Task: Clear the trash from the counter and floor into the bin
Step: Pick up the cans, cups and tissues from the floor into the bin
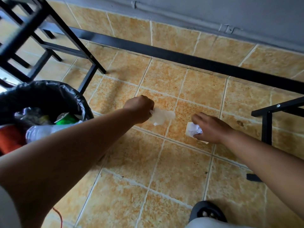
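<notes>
**Two hands full, bin off to one side**

At mid-frame the left hand (pixel 139 108) pinches a limp tissue (pixel 162 116) low over the floor (pixel 181 178); the right hand (pixel 212 129) is clenched on a crumpled paper wad (pixel 194 130) at centre right. The thin tissue could tear or slip loose on the way across. The lined bin (pixel 49 96), at the left edge, looks nearly full, so scraps may bounce out. Black frame legs (pixel 92 74) stand beside the bin and could catch an arm.
</notes>
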{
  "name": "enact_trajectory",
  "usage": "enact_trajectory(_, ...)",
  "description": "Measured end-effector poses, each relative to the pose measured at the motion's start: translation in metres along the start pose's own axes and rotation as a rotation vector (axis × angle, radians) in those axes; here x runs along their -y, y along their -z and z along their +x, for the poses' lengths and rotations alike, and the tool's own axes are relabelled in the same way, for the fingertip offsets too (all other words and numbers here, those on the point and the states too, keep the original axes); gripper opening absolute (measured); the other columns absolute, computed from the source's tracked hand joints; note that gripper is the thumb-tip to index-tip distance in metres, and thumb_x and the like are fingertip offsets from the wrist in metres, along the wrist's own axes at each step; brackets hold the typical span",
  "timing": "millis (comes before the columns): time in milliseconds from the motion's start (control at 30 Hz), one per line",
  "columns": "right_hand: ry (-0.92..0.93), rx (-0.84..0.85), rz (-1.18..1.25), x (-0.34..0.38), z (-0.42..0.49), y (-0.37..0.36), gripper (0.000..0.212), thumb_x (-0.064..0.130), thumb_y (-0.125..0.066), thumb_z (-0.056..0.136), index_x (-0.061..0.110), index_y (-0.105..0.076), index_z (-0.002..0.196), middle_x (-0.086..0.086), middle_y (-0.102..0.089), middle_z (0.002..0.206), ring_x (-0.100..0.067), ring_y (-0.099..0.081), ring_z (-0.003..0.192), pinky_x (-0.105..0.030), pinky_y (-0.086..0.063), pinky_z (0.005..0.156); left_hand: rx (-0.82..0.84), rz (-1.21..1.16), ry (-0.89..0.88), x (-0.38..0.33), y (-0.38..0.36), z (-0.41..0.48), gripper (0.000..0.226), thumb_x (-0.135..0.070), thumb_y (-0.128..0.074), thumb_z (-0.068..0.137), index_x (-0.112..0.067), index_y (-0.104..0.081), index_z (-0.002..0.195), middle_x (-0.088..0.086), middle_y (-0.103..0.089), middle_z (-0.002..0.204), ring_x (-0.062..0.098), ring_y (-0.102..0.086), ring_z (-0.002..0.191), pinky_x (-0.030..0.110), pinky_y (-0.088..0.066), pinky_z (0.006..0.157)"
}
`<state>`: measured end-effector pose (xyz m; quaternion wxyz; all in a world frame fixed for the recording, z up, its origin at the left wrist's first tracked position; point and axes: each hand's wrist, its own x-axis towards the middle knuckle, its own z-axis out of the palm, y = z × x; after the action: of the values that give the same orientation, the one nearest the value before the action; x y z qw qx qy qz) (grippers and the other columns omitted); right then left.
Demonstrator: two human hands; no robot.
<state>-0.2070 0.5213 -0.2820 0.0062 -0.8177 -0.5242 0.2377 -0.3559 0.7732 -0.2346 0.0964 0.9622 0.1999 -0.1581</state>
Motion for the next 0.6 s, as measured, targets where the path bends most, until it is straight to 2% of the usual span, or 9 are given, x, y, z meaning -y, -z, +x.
enact_trajectory(100,0.001,-0.105,0.054,0.018,0.004,0.02,0.044,0.04,-0.073,0.074,0.024,-0.04,0.099,0.001,-0.048,0.104,-0.028,-0.056,0.085,-0.032,-0.043,0.065,-0.05,-0.024,0.016,0.01,0.023,-0.01,0.016,-0.027,-0.066,0.088,-0.021,-0.071,0.103,0.002,-0.069,0.096,0.021,-0.065,0.081,0.03,-0.055,0.062)
enact_trajectory(300,0.074,-0.363,0.135,0.077,0.019,0.098,0.047,0.039,-0.077,0.068,0.021,-0.041,0.092,-0.003,-0.054,0.098,-0.029,-0.054,0.079,-0.039,-0.05,0.066,-0.176,-0.142,0.062,0.041,0.08,-0.043,0.019,-0.03,-0.071,0.084,-0.022,-0.071,0.102,0.003,-0.069,0.097,0.023,-0.066,0.085,0.038,-0.06,0.071)
enact_trajectory(400,0.14,-0.414,0.119,0.115,0.025,0.139,0.049,0.038,-0.08,0.067,0.018,-0.043,0.092,-0.004,-0.057,0.098,-0.027,-0.053,0.078,-0.034,-0.047,0.063,-0.247,-0.161,0.097,0.068,0.112,-0.073,0.022,-0.031,-0.071,0.085,-0.021,-0.071,0.105,0.003,-0.069,0.1,0.022,-0.065,0.087,0.035,-0.058,0.073)
enact_trajectory(500,0.202,-0.471,0.121,0.163,0.036,0.177,0.05,0.04,-0.081,0.065,0.018,-0.043,0.089,-0.003,-0.059,0.095,-0.028,-0.054,0.077,-0.034,-0.047,0.063,-0.318,-0.177,0.183,0.105,0.143,-0.114,0.021,-0.03,-0.073,0.083,-0.02,-0.072,0.103,0.003,-0.066,0.094,0.021,-0.059,0.08,0.031,-0.05,0.067)
enact_trajectory(600,0.292,-0.501,0.184,0.221,0.047,0.202,0.052,0.043,-0.08,0.063,0.02,-0.04,0.088,0.001,-0.055,0.089,-0.025,-0.051,0.076,-0.034,-0.048,0.065,-0.361,-0.18,0.265,0.147,0.159,-0.162,0.021,-0.031,-0.074,0.081,-0.021,-0.072,0.1,0.002,-0.066,0.092,0.023,-0.063,0.082,0.031,-0.051,0.068)
